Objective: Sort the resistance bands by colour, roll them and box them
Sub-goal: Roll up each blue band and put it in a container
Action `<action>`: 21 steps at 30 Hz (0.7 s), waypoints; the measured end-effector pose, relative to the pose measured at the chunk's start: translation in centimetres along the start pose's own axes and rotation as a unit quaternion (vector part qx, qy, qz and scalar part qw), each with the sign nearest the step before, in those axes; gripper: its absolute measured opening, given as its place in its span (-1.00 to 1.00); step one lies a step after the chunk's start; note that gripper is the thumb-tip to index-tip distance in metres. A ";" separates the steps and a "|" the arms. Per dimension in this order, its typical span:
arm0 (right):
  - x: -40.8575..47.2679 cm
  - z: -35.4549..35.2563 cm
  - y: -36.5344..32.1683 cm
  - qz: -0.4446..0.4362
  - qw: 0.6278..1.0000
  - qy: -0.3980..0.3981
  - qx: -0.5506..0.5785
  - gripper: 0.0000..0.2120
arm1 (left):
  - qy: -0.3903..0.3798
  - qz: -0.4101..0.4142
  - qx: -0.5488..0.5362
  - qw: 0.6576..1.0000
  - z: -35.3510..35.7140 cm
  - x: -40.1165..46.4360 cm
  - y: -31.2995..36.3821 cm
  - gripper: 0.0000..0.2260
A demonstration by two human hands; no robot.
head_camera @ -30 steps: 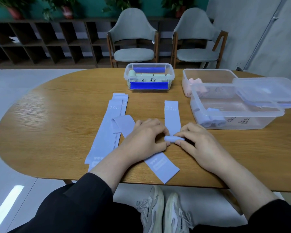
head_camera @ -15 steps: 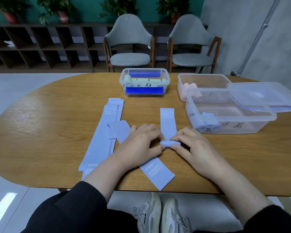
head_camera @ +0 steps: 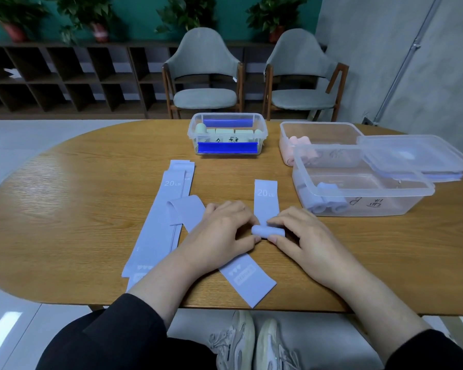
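Teal wall, dark shelving, two grey chairs, oval wooden table

We see a wood-grain table with a satin sheen, matt lilac rubbery bands, clear glossy plastic boxes, chairs in matt grey fabric on wood frames.
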State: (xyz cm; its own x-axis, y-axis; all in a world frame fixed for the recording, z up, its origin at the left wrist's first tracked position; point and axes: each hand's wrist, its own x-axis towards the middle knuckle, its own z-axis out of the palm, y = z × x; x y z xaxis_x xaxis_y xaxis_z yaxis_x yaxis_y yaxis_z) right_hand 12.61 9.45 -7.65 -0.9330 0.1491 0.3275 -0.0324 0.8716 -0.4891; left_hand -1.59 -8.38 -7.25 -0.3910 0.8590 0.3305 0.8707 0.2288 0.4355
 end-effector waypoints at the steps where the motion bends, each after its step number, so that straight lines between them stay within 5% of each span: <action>1: 0.0 0.0 0.0 0.001 1.000 0.000 0.001 -0.80 | -0.001 0.001 0.000 1.000 0.0 0.0 0.0 -0.87; 5: 0.0 -0.2 -0.1 -0.005 1.000 -0.002 0.009 -0.86 | -0.006 -0.002 0.009 1.000 0.2 0.0 -0.1 -0.73; 12: 0.0 -0.1 -0.2 -0.001 1.000 -0.003 -0.003 -0.82 | -0.001 -0.003 0.008 1.000 0.1 0.0 -0.1 -0.88; 17: 0.0 -0.1 -0.1 -0.003 1.000 0.000 0.010 -0.87 | -0.009 -0.006 0.013 1.000 0.3 0.1 -0.1 -0.70; 21: -0.1 0.0 -0.1 -0.005 1.000 -0.001 0.001 -0.86 | 0.000 -0.006 0.002 1.000 0.3 0.1 -0.2 -0.84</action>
State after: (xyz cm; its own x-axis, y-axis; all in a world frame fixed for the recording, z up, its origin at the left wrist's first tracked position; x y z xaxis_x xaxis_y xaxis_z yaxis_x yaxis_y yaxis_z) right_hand 12.71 9.33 -7.61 -0.9335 0.1390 0.3305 -0.0429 0.8719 -0.4878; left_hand -1.68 -8.23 -7.52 -0.4014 0.8563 0.3250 0.8668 0.2406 0.4368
